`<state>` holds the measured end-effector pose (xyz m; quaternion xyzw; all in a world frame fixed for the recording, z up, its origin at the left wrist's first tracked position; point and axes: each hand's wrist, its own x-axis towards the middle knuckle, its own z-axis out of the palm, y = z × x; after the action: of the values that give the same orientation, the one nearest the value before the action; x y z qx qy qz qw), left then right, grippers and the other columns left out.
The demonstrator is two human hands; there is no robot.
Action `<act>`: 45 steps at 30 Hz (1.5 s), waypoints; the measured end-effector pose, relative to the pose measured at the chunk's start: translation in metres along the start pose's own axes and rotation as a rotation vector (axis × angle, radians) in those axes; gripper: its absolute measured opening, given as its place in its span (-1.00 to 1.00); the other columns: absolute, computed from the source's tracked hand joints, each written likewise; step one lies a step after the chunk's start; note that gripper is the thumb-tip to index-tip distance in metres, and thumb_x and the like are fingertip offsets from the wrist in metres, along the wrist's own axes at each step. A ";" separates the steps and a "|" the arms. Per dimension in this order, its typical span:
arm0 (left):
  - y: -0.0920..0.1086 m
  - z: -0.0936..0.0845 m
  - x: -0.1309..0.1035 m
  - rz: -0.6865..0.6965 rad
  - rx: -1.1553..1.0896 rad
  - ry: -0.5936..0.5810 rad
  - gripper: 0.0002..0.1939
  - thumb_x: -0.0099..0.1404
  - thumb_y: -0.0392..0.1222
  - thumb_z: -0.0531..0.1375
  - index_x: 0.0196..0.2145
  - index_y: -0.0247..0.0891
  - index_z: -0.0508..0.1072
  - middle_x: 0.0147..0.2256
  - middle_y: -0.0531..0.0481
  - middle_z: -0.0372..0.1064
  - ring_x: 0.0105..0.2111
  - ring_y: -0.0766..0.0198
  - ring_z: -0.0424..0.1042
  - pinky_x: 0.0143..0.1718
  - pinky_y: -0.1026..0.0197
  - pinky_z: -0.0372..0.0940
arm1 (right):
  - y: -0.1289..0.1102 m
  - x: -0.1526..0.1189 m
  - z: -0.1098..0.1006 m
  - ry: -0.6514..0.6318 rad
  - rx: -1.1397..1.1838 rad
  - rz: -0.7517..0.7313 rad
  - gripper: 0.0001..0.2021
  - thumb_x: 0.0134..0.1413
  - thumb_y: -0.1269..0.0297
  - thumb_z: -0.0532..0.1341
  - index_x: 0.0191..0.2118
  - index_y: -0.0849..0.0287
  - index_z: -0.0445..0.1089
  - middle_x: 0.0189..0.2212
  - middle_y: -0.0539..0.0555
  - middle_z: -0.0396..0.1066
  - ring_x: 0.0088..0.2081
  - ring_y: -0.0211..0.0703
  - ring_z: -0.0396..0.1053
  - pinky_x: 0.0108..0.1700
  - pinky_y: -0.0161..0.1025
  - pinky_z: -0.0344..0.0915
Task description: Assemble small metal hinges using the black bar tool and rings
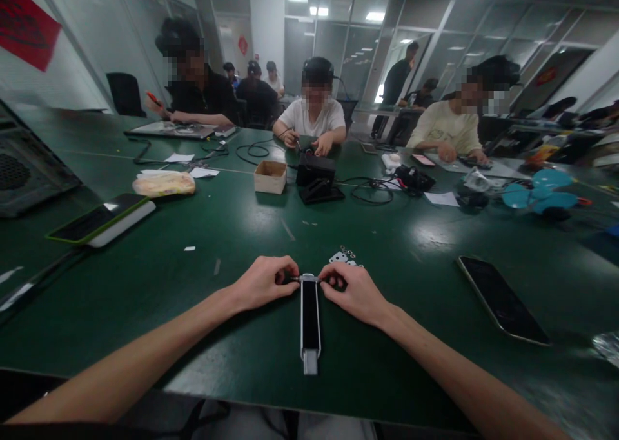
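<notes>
A long, narrow bar [310,317] with a black face and pale edges lies on the green table, pointing towards me. A silver-grey end piece [310,363] sticks out of its near end. At the far end a thin, dark threaded rod [294,278] comes out to the left, and my left hand [265,281] pinches it between thumb and fingers. My right hand [355,290] is closed at the right side of the same end; its fingers hide what they grip. Just beyond it lie small metal plates with holes [338,257] and several rings or nuts [349,253].
A phone [503,299] lies at right, and a green-edged device [101,219] at left. Farther back stand a small open box [270,177] and a black stand [316,177]. A blue fan [539,191] is at back right. Co-workers sit across the table.
</notes>
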<state>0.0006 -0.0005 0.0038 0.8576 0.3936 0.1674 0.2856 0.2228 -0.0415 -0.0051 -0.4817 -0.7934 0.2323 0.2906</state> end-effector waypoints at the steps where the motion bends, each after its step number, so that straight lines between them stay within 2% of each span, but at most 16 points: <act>1: 0.000 0.000 0.000 0.002 0.000 0.000 -0.87 0.16 -0.23 0.22 -0.30 -0.29 0.44 -0.56 0.18 0.26 -0.57 0.41 0.27 -0.49 0.37 0.14 | 0.000 0.000 0.000 0.001 -0.002 0.000 -0.90 0.01 0.46 0.21 -0.30 0.22 0.41 -0.44 -0.02 0.38 -0.45 -0.30 0.27 -0.41 -0.34 0.22; 6: -0.003 0.001 0.001 0.004 -0.001 -0.010 -0.85 0.19 -0.19 0.20 -0.28 -0.28 0.45 -0.53 0.14 0.31 -0.57 0.39 0.28 -0.51 0.37 0.14 | 0.002 0.001 0.001 0.000 -0.014 -0.013 -0.86 -0.01 0.45 0.23 -0.26 0.21 0.40 -0.38 0.01 0.40 -0.43 -0.28 0.27 -0.40 -0.33 0.24; 12: -0.003 0.001 0.001 0.009 -0.001 -0.017 -0.86 0.20 -0.21 0.19 -0.28 -0.28 0.46 -0.49 0.11 0.36 -0.54 0.38 0.29 -0.49 0.36 0.16 | 0.002 0.001 0.000 -0.002 -0.062 -0.046 -0.91 0.04 0.41 0.23 -0.28 0.20 0.41 -0.38 0.01 0.40 -0.41 -0.26 0.28 -0.38 -0.31 0.25; 45: -0.005 0.001 0.001 0.010 -0.030 -0.034 -0.85 0.22 -0.18 0.17 -0.27 -0.28 0.46 -0.47 0.10 0.36 -0.53 0.38 0.31 -0.49 0.37 0.17 | 0.002 0.002 0.000 -0.013 -0.063 -0.048 -0.94 0.07 0.41 0.21 -0.30 0.19 0.40 -0.38 0.03 0.40 -0.39 -0.25 0.30 -0.37 -0.31 0.27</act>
<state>-0.0016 0.0023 -0.0003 0.8579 0.3818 0.1600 0.3043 0.2233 -0.0389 -0.0066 -0.4699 -0.8136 0.2035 0.2756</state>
